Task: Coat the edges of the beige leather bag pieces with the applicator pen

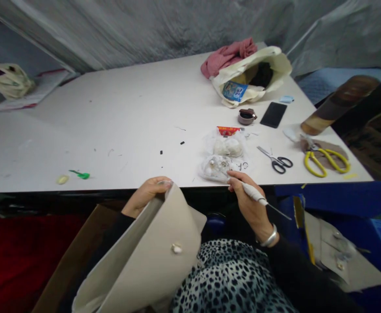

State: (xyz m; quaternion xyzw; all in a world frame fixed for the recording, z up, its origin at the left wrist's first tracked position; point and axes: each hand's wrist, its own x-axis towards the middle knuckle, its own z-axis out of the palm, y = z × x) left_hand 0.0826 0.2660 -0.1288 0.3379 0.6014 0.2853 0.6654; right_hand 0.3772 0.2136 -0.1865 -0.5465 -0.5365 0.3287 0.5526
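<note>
My left hand (146, 195) grips the top edge of a beige fabric piece (151, 256) that hangs down over my lap; a small pearl-like bead (176, 248) sits on its face. My right hand (247, 202), a silver bangle on its wrist, is closed around a white-handled tool with a thin metal point (259, 200). Its fingertips reach to a clear plastic bag of small beads and fittings (215, 167) at the near edge of the white table (112, 117). A second clear bag with a red header (228, 143) lies just behind it.
Black-handled scissors (277, 161) and yellow-handled scissors (324, 158) lie at the right. Farther back are a black phone (273, 114), a small dark round container (246, 116), a cream tote bag (252, 76) and pink cloth (228, 56). A green bit (80, 174) lies at the left.
</note>
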